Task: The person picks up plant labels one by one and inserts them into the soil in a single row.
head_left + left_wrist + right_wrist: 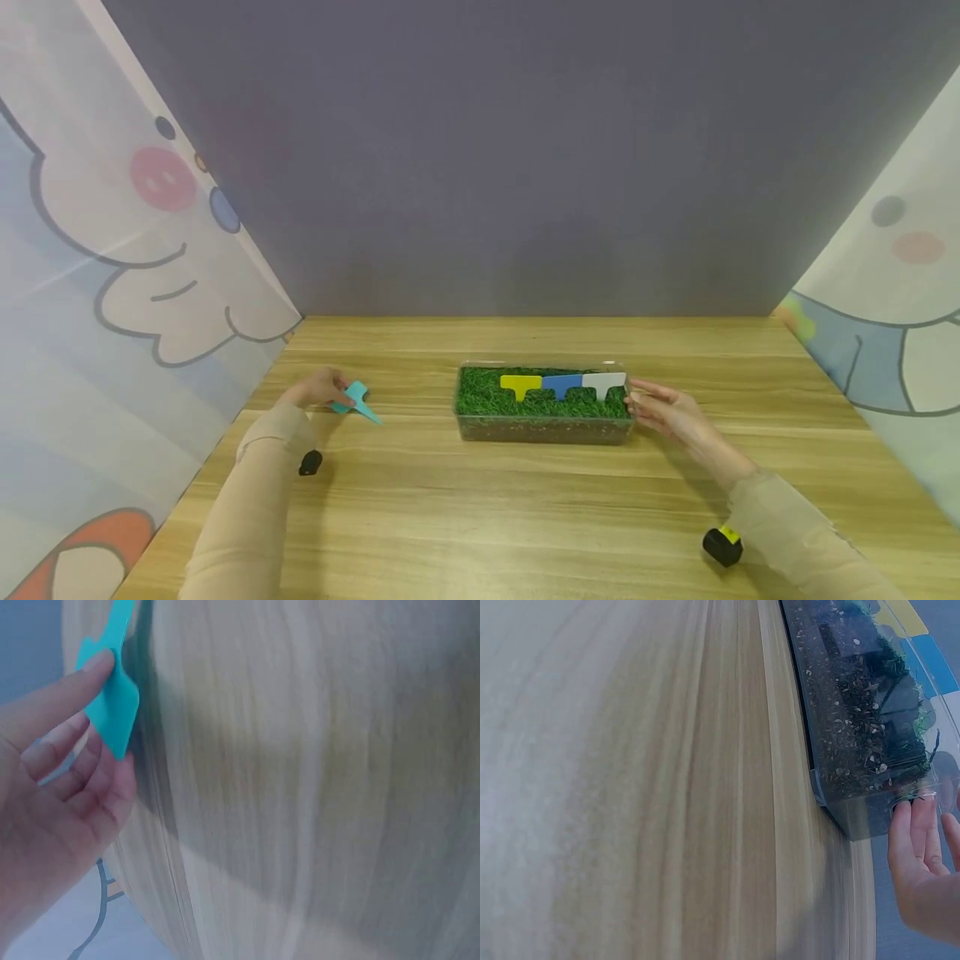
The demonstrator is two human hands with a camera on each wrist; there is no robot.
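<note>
Left hand: the left hand (318, 388) pinches a teal plant label (357, 401) between thumb and fingers, its broad head in the grip and its pointed stake aimed away and down, so the tip leads; it sits just above or on the tabletop (480, 517), and I cannot tell which.
Right hand: the right hand (667, 410) is open, fingers straight, with the fingertips (909, 825) touching the right end wall of the clear planter box (542, 429), seemingly to steady it.
Teal label's place: well left of the box, apart from it, in the left hand only.
Box: long, transparent, with dark soil visible through the wall and green grass (487, 392) on top; it lies crosswise on the tabletop between the two hands.
Planted labels: a yellow label (520, 385), a blue label (562, 384) and a white label (604, 382) stand upright in a row, edges nearly touching, along the right half of the grass; the left half is free.
Surroundings: grey backdrop (525, 167) behind, cartoon-printed side curtains (112, 250).
</note>
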